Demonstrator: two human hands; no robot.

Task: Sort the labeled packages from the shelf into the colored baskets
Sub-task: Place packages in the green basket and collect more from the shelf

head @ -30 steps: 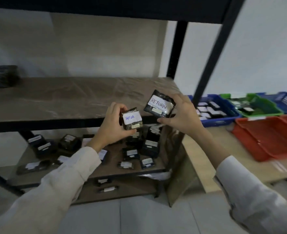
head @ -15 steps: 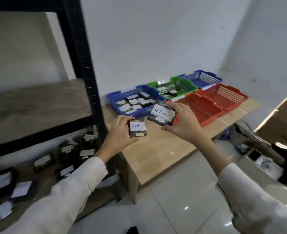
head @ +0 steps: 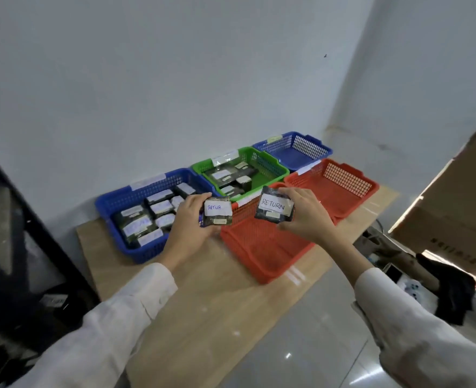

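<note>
My left hand point(head: 188, 230) holds a small dark package point(head: 216, 213) with a white label reading "RETUR". My right hand point(head: 305, 218) holds a second dark package point(head: 273, 208) labelled "RETURN". Both packages hover over the near red basket point(head: 262, 249), at its far edge, label side facing me. The blue basket point(head: 136, 201) on the left holds several labelled packages. The green basket point(head: 270, 172) behind holds a few more. A far red basket point(head: 340, 183) and a far blue basket point(head: 295, 149) show no packages.
The baskets sit on a wooden table point(head: 203, 298) against a white wall. The black shelf frame point(head: 32, 233) stands at the left edge. A cardboard box point(head: 455, 203) rises at the right, with dark cloth point(head: 452, 287) and clutter below. Glossy tiled floor lies beside the table.
My view has swung right, from the shelf to the table of baskets. Both hands carried their packages along and now hold them over the near red basket.
</note>
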